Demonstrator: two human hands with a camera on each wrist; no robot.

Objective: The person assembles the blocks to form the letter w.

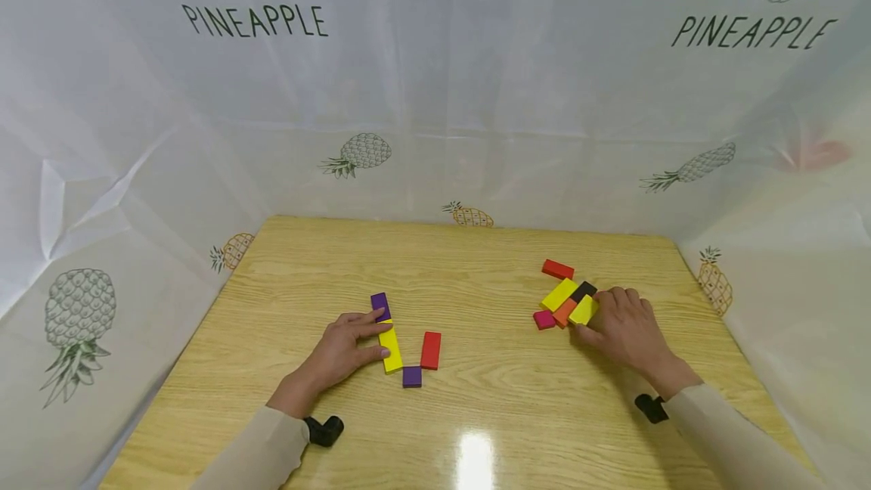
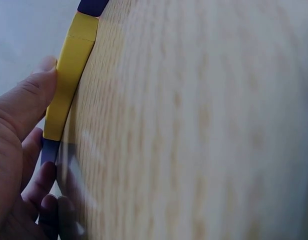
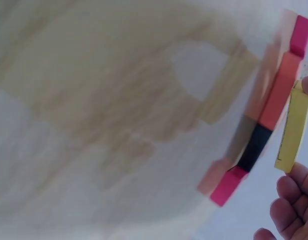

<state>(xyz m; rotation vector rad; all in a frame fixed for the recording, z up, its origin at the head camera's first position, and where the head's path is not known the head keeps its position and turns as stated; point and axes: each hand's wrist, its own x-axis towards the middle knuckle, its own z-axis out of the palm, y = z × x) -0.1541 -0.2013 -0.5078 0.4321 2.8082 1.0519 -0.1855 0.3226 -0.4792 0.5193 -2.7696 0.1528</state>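
Observation:
My left hand (image 1: 336,350) lies beside a yellow block (image 1: 391,354), its thumb and index fingertips touching that block. Another fingertip of this hand rests on the purple block (image 1: 379,302) that meets its far end. Near the yellow block's close end are a small purple block (image 1: 412,377) and a red block (image 1: 431,351). My right hand (image 1: 626,327) pinches another yellow block (image 3: 294,132) between thumb and fingertip, slightly raised. Close by it lie a black block (image 1: 583,291), an orange block (image 1: 562,314), a pink block (image 1: 543,320) and a second yellow block (image 1: 559,294).
A red block (image 1: 558,269) sits behind the right-hand cluster. The wooden table (image 1: 476,286) has a white curtain (image 1: 435,82) with pineapple prints around its back and sides. Dark wrist mounts show at the left sleeve (image 1: 258,445) and right sleeve (image 1: 728,429).

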